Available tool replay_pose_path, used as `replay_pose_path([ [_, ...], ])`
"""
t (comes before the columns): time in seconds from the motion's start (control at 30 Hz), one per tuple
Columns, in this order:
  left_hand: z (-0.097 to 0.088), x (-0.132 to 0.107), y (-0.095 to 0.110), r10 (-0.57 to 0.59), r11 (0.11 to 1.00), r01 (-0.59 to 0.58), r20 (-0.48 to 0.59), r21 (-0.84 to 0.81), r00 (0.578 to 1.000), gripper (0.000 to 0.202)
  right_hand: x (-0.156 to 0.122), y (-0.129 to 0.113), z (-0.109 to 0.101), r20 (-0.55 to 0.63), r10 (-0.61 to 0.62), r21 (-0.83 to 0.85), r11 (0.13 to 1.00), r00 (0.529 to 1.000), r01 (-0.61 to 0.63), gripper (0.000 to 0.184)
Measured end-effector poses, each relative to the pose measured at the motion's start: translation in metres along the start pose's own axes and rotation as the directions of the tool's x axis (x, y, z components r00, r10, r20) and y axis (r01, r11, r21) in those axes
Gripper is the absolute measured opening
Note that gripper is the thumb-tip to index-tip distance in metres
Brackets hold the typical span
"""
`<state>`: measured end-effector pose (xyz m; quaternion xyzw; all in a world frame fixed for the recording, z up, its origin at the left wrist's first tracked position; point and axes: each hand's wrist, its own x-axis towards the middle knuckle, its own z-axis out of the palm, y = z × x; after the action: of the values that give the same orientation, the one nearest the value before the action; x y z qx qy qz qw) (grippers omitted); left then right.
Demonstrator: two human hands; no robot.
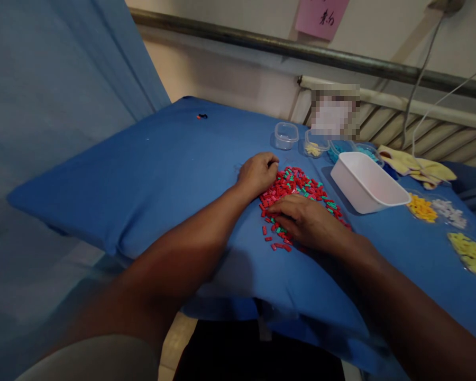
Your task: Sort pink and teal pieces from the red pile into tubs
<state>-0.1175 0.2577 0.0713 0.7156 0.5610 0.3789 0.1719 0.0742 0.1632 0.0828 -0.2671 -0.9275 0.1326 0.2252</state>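
Note:
A loose pile of small red pieces (275,197), mixed with some green pieces and a few pink ones, lies on the blue-covered table (174,174) in front of me. My left hand (258,172) rests at the pile's left edge with its fingers curled in; whatever they may hold is hidden. Over the near side of the pile, my right hand (307,218) reaches in from the right. Its fingers are stretched out, slightly apart from the thumb, with the tips touching the red pieces. Several stray pieces (281,246) lie just below it.
A white plastic tub (367,182) stands right of the pile. Behind are clear containers (286,136), one with pale yellow pieces (312,150), others with blue ones. Orange (422,208), white (450,213) and yellow (472,255) pieces sit farther right, near a yellow cloth (416,165).

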Motion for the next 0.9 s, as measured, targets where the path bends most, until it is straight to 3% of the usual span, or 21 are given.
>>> replay_pose_path([
  [0.23, 0.002, 0.001, -0.002, -0.011, 1.000, 0.011, -0.008, -0.010, 1.000, 0.025, 0.000, -0.010, -0.012, 0.074, 0.139, -0.074, 0.988, 0.987, -0.134, 0.019],
  [0.4, 0.001, 0.001, -0.002, -0.004, 1.000, 0.004, -0.009, -0.005, 1.000, 0.025, 0.001, -0.012, -0.014, 0.107, 0.148, -0.118, 0.984, 0.983, -0.135, 0.019],
  [0.5, 0.001, 0.001, -0.003, -0.001, 1.000, 0.001, -0.007, -0.006, 1.000, 0.026, -0.003, -0.009, -0.023, 0.021, 0.155, -0.105, 0.983, 0.988, -0.152, 0.020],
  [0.6, 0.002, 0.001, -0.004, 0.002, 1.000, -0.002, -0.009, -0.014, 1.000, 0.027, -0.015, -0.004, -0.049, -0.182, 0.150, -0.134, 0.975, 0.972, -0.176, 0.022],
  [0.67, 0.002, 0.002, -0.005, 0.006, 1.000, -0.007, -0.008, -0.018, 1.000, 0.027, -0.029, 0.003, -0.073, -0.358, 0.160, -0.227, 0.941, 0.920, -0.252, 0.018],
  [0.73, 0.003, 0.002, -0.006, 0.017, 1.000, -0.017, -0.014, -0.018, 1.000, 0.027, -0.045, 0.013, -0.096, -0.556, 0.166, -0.316, 0.864, 0.815, -0.392, 0.015],
  [0.83, 0.002, 0.003, -0.007, 0.024, 1.000, -0.024, -0.014, -0.009, 1.000, 0.027, -0.070, 0.031, -0.116, -0.652, 0.303, -0.360, 0.683, 0.695, -0.636, 0.019],
  [0.9, 0.001, 0.004, -0.006, 0.011, 1.000, -0.011, -0.007, -0.001, 1.000, 0.027, -0.082, 0.044, -0.120, -0.647, 0.384, -0.359, 0.609, 0.659, -0.707, 0.021],
])
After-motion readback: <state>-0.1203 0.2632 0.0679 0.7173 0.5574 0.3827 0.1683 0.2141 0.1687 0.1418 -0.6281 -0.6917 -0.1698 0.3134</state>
